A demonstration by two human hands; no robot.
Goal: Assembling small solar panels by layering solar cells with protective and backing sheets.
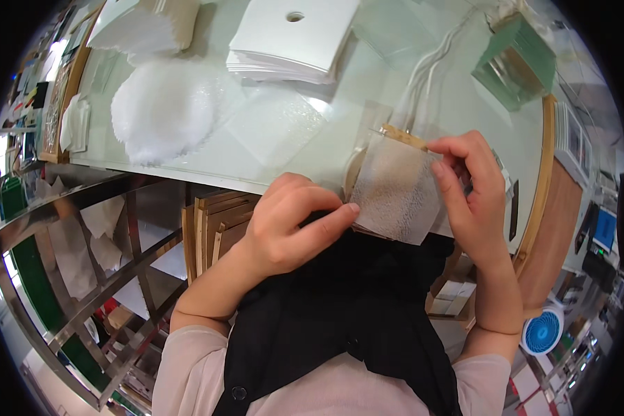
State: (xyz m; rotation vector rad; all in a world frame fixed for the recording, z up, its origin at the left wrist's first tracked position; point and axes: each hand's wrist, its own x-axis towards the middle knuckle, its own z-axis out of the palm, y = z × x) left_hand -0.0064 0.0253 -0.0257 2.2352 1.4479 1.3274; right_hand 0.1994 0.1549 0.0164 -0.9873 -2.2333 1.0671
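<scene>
A translucent white mesh sheet (397, 194) is held up between both hands, just in front of the near edge of the glass counter (367, 90). The left hand (288, 225) is closed on the sheet's lower left edge, thumb pressed along it. The right hand (473, 191) is pinched on the upper right edge with curled fingers. A thin wooden piece (402, 136) is seen behind the sheet's top; most of it is hidden by the mesh, so its shape cannot be made out. Farther out on the counter, a round frilled white stack (163, 107) and a pile of square white sheets (291, 38) are laid. A green-edged block (516, 62) is blurred near the rim.
</scene>
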